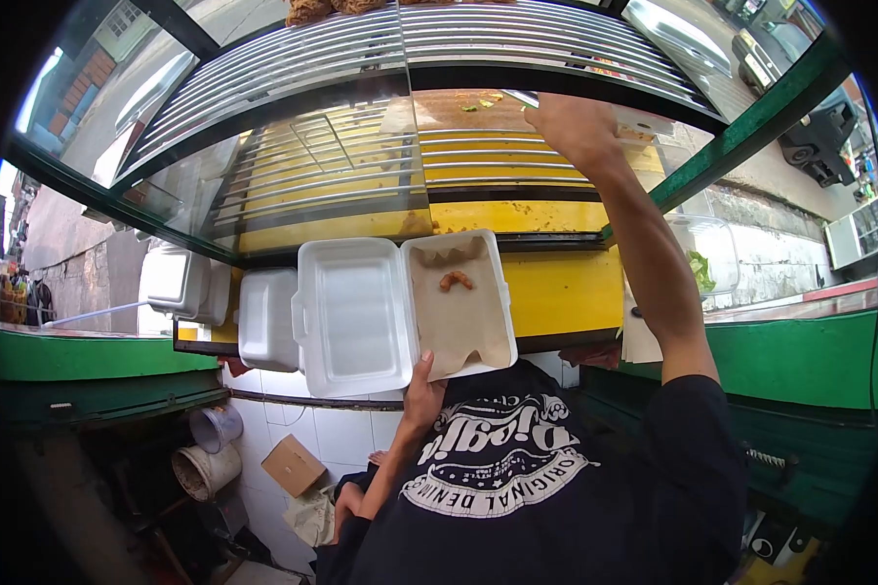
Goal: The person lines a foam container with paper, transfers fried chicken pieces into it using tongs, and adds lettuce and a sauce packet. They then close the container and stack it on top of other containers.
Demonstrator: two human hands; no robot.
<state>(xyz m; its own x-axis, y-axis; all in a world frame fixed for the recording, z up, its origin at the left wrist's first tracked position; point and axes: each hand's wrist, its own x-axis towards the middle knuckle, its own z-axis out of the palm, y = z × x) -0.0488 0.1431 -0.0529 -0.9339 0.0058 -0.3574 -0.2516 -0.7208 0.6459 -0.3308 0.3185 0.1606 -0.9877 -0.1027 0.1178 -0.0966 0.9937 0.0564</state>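
Observation:
An open white foam takeout box [357, 317] rests at the counter edge in front of me. Brown paper [463, 327] lines its right half, and a small curved orange-brown piece of food [456, 282] lies on that paper. My left hand [422, 395] grips the box's near rim, thumb on top and the other fingers mostly hidden. Inside the glass display case, my right hand [578, 132] is closed around a thin shiny metal utensil [522, 97], whose kind I cannot make out. Small green scraps [478, 103] lie on a brown board [449, 112] beyond it.
Closed foam boxes [268, 317] stand to the left. Above are metal slat shelves [556, 44] with fried food [310, 10] at the top. A clear tub with green leaves [700, 271] sits at right. Below lie a cardboard box [294, 466] and a bucket [208, 472].

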